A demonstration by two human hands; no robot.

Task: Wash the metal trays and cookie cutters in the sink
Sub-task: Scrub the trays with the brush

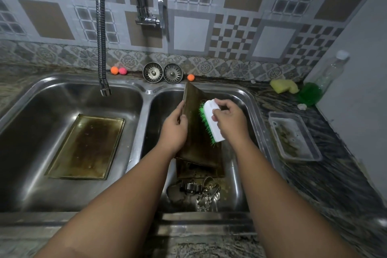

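In the right basin of the steel double sink [144, 98] a stained metal tray [194, 115] stands tilted on its edge. My left hand [174, 125] grips its left rim. My right hand [228, 117] holds a white scrub brush with green bristles [211, 123], bristles pressed against the tray's face. Another tray [201, 170] lies flat beneath it. Several metal cookie cutters [207, 192] lie at the near end of that basin. A third stained tray [87, 146] lies flat in the left basin.
A flexible faucet hose [101, 48] hangs over the left basin. Two sink strainers [162, 73] and small orange and pink balls [118, 70] sit behind the sink. On the right counter are a plastic container [294, 136], yellow sponge [283, 86], green scrubber [310, 93] and bottle [333, 69].
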